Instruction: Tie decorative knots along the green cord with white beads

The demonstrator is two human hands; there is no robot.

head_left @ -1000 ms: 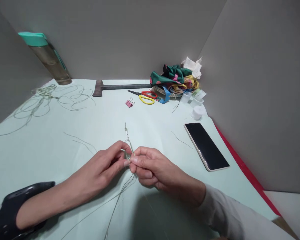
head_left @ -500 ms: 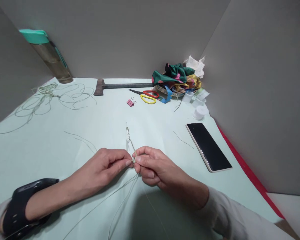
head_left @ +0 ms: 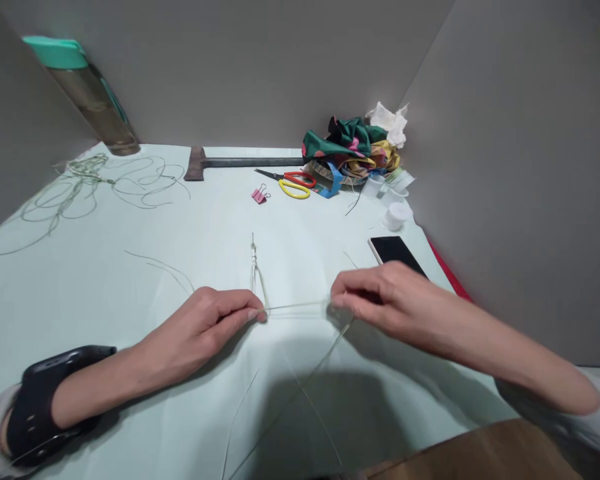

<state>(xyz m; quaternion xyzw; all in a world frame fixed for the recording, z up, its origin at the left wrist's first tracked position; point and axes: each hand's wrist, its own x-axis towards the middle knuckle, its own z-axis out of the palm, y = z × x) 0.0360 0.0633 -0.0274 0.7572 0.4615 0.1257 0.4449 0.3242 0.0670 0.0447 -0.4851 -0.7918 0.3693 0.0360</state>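
Observation:
A thin pale green cord (head_left: 297, 307) stretches nearly level between my two hands. My left hand (head_left: 225, 320), with a black watch (head_left: 55, 400) on its wrist, pinches the cord where it meets a small knotted loop. That knotted cord piece (head_left: 254, 257) lies on the table just beyond my left fingertips, its braided end pointing away from me. To the right, my right hand (head_left: 375, 297) is closed on the other stretch of cord, near the phone. Loose cord ends trail from below my right hand toward the front edge. My fingers hide the exact pinch points.
Tangled cord (head_left: 87, 180) and a bottle (head_left: 87, 100) are at back left. Along the back lie a hammer-like tool (head_left: 250, 162), scissors (head_left: 293, 183), a pink binder clip (head_left: 261, 195) and bunched fabric (head_left: 353, 143). A white spool (head_left: 397, 215) and phone (head_left: 395, 248) are at right.
My right hand has moved right, away from my left, drawing the cord out between them. It now covers part of the phone. My left hand stays nearly in place.

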